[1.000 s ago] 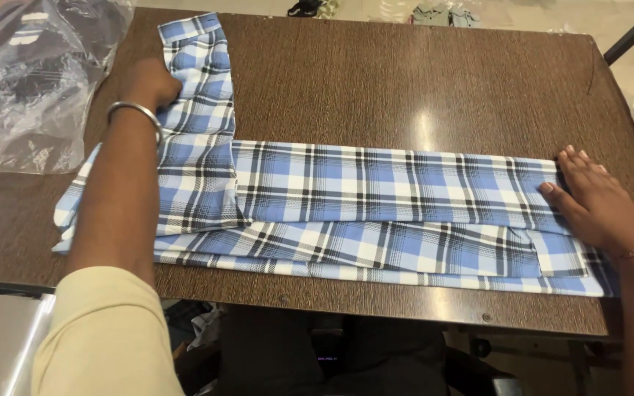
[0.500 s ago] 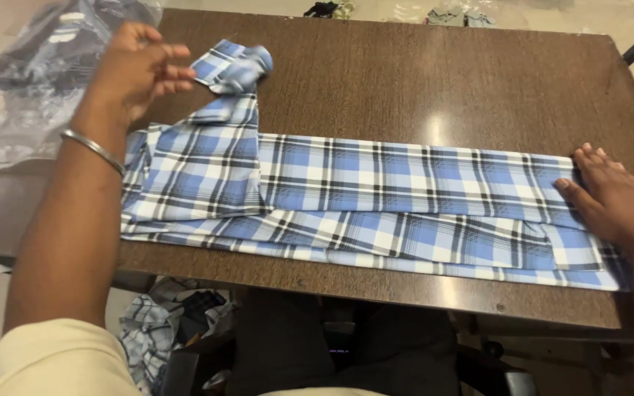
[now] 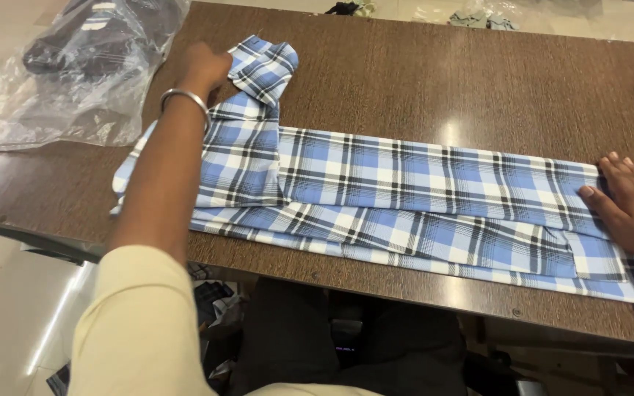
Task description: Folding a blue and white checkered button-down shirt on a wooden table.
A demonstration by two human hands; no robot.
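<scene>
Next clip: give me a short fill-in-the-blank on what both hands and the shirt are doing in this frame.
1. The left hand touches the shirt's folded ____ at the far left.
2. The right hand lies ____ on the blue checked shirt.
3. The left wrist wears a metal ____.
4. A clear ____ bag lies on the wooden table, left of the shirt.

Missing words: sleeve; flat; bangle; plastic

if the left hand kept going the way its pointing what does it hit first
The left hand points away across the table, already at the folded sleeve cuff of the blue plaid shirt. Going on, it would likely push that cuff; beyond lies bare brown table.
</scene>
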